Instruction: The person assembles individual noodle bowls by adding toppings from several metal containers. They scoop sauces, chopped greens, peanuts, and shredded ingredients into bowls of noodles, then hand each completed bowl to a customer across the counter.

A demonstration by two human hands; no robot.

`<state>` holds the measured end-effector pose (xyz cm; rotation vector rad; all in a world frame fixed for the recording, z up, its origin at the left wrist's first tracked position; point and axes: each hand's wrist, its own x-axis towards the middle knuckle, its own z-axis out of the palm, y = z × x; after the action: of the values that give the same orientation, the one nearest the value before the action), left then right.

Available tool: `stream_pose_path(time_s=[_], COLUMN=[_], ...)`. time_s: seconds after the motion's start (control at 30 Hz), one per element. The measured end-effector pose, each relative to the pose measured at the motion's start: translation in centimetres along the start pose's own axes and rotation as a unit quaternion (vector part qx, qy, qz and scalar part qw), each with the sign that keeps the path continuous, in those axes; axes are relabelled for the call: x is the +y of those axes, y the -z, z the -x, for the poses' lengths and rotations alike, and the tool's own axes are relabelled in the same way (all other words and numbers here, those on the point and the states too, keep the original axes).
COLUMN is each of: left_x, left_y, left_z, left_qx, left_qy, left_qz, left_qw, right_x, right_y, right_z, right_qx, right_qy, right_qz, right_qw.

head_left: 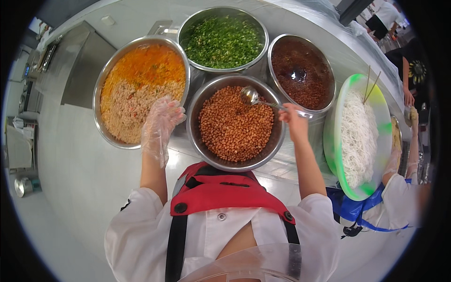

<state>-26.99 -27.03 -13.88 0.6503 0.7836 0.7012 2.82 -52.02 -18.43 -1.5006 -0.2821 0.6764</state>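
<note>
My right hand (pixel 295 121), bare, is closed round the handle of a metal spoon (pixel 250 96). The spoon's round bowl rests at the far side of a steel bowl (pixel 193 134) of brown peanuts or beans (pixel 235 129); I cannot tell which. In a clear plastic glove, my left hand (pixel 163 115) hovers at the right rim of another steel bowl (pixel 97 105), its fingers apart and nothing seen in them. That bowl holds pale minced food (pixel 127 105) with orange shreds (pixel 155 58) beyond it.
Behind stand a steel bowl of chopped greens (pixel 224 42) and one of dark red chili sauce (pixel 300 73). At right, a green-and-white basin (pixel 332 150) holds white noodles (pixel 358 141) and two chopsticks (pixel 371 87). A co-worker in white sleeves (pixel 397 199) is close beside it.
</note>
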Motion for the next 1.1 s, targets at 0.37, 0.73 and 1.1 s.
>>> stream_pose_path(time_s=[0.37, 0.73, 1.1], left_x=[-0.5, 0.0, 3.9], left_y=[3.5, 2.5, -5.9], left_z=[1.6, 1.5, -0.5], left_qx=[0.017, 0.023, -0.066], left_qy=[-0.016, -0.015, -0.037], left_qz=[0.006, 0.010, -0.036], left_qw=[1.000, 1.000, 0.996], right_x=[8.3, 5.3, 1.2], right_y=[-6.0, -3.8, -2.3], right_z=[4.1, 1.3, 2.2], right_qx=[-0.108, -0.007, -0.024], right_qy=[0.196, -0.062, -0.013], right_qz=[0.262, -0.010, 0.010], right_qw=[0.939, 0.998, 1.000])
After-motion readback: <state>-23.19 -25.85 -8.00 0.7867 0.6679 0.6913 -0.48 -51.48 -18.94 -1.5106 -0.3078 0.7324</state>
